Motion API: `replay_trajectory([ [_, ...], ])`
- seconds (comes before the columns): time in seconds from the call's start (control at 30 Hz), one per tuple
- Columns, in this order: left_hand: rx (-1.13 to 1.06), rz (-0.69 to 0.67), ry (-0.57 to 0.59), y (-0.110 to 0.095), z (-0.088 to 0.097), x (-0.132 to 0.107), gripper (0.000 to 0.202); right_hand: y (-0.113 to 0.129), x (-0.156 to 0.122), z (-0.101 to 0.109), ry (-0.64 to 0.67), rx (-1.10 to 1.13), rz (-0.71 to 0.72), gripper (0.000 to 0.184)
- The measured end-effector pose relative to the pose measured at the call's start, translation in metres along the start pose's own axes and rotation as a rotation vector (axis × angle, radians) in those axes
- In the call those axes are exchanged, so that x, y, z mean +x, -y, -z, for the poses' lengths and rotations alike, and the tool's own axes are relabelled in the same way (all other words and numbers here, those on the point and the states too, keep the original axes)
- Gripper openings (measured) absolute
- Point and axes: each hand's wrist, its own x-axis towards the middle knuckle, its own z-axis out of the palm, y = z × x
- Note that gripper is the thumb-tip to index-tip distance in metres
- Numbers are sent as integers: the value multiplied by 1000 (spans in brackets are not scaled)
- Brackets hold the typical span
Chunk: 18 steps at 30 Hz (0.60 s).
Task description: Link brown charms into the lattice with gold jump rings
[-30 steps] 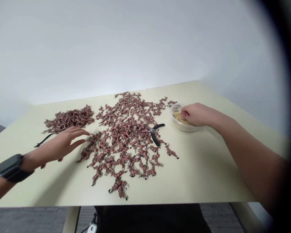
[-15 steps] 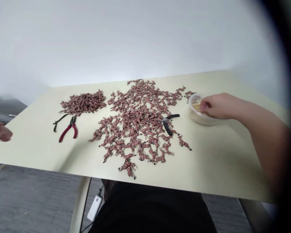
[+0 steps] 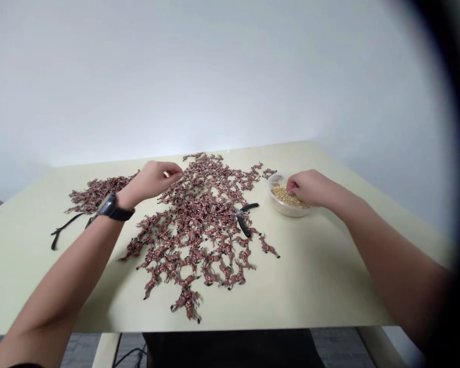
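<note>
Over the left upper edge of a spread of small brown animal figurines [image 3: 191,225], deer-like with dark feet, is my left hand [image 3: 153,180]. Its thumb and forefinger are pinched together; whatever may be between them is too small to make out. My right hand [image 3: 310,186] reaches into a round clear plastic tub [image 3: 287,210], closed fingertips down among tiny gold-coloured pieces [image 3: 285,195]. What those fingers hold is hidden. Black-handled pliers [image 3: 245,220] lie on the right edge of the figurines, between them and the tub.
A second, denser heap of brown pieces [image 3: 95,193] lies at the left, partly behind my left wrist with its black watch [image 3: 115,207]. Near it is a thin black bent object [image 3: 61,232]. The pale table [image 3: 283,301] meets a white wall [image 3: 214,76] at the back.
My left hand has come in from the far left to above the figurines, its arm covering most of the red-handled pliers. My right hand stays in the tub. The camera view has shifted.
</note>
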Motion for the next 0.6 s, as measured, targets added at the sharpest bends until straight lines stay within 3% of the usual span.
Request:
replay_trajectory([
  [0.17,20,-40,42,44,-36,63,36,5,0,6,112,12,-10,13],
  [0.3,24,-41,123,56,-60,100,39,7,-1,7,118,7,-8,9],
  [0.47,6,-81,289,57,-74,96,36,8,-2,4,128,7,-3,10],
  [0.6,5,-76,314,57,-72,78,28,13,-3,6,127,16,-5,9],
])
